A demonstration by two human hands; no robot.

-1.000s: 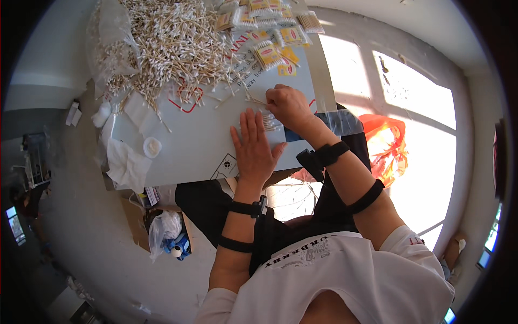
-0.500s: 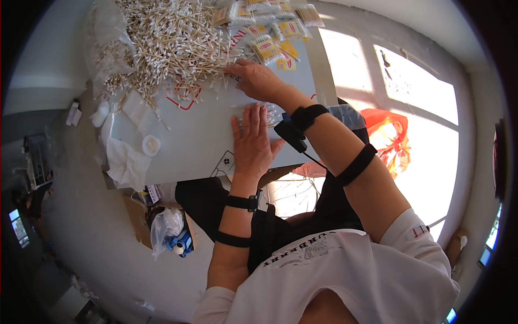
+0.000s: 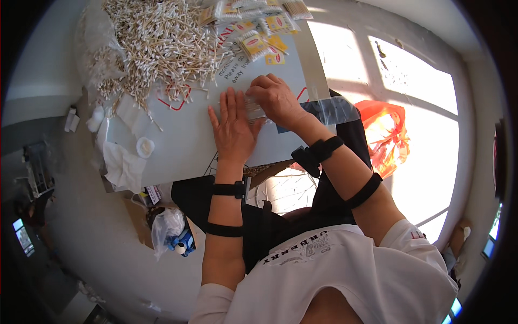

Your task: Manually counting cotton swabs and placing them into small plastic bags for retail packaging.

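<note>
Head view: between the flat left hand (image 3: 233, 128) and curled right hand (image 3: 277, 101), near both, lies clear plastic (image 3: 254, 111), long axis unclear; what the right grips, I cannot tell.

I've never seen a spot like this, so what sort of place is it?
Probably a small, makeshift workroom, though whether in a home or a workshop I can't tell. A big heap of loose cotton swabs and several small swab packets share one table.
</note>
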